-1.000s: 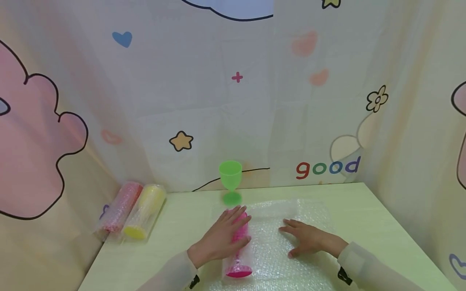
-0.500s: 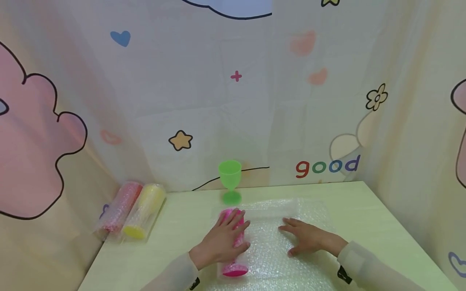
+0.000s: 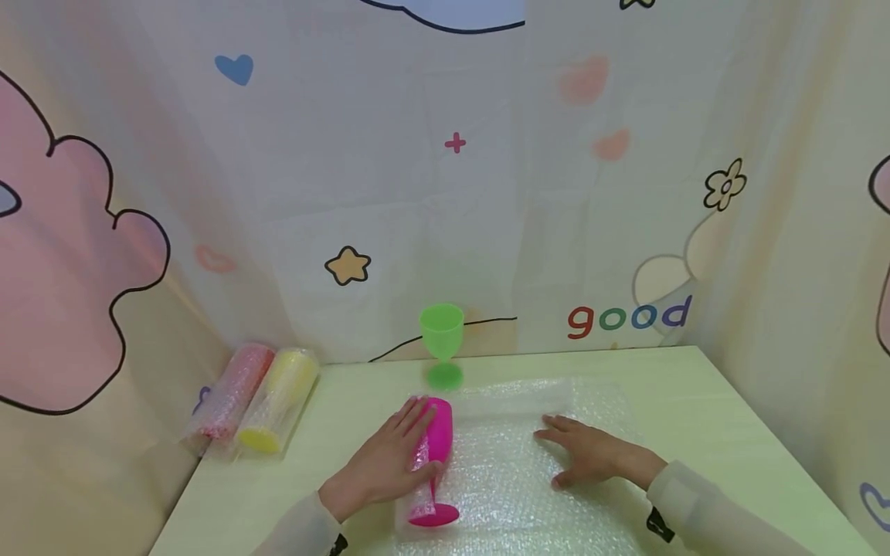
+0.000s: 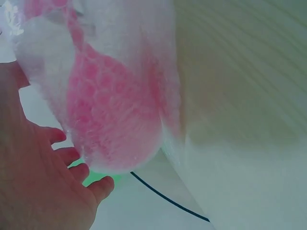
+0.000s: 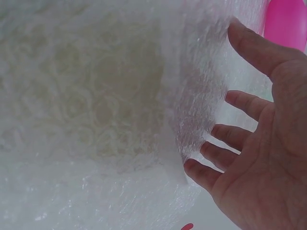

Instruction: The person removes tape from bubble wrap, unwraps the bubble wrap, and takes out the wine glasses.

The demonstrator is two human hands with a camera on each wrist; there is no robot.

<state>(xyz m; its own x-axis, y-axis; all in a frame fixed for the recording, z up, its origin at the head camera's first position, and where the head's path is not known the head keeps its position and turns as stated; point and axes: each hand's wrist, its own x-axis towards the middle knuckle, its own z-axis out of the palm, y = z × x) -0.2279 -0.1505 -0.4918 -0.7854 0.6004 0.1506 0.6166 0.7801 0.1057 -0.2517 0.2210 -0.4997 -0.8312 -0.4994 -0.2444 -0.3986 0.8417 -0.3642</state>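
Left hand and glossy pink stemmed goblet shifted left — goblet bowl-away, partly under outstretched fingers; splayed right hand farther.

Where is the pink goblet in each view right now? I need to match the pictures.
Head: lower middle, the pink goblet lies on its side, partly under the left hand, foot toward the bottom edge.
Left wrist: pink goblet left of centre, seen through wrap, stem running toward the top left.
Right wrist: pink goblet in the top right corner, cut off by the edge.
Shared landmark: the bubble wrap.
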